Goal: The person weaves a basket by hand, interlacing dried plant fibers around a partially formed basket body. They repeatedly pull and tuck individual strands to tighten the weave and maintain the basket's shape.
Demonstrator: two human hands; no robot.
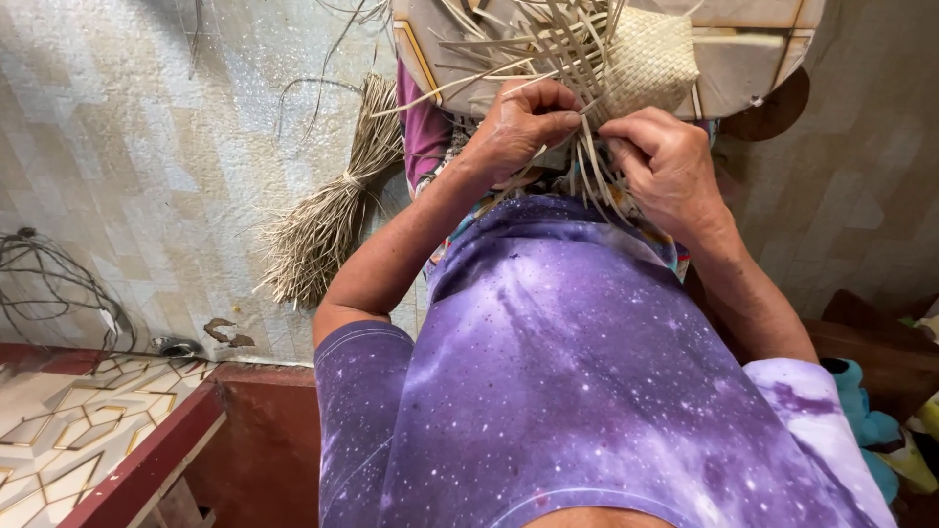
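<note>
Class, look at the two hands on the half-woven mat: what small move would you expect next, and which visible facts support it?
Probably the left hand folds the strip it pinches across the neighbouring loose strips, while the right hand holds the others down. Both hands grip strips at the edge of the woven patch, where unwoven ends fan out.

Woven mat (641, 59) on board (743, 68), strip bundle (328, 210) on floor left
</note>
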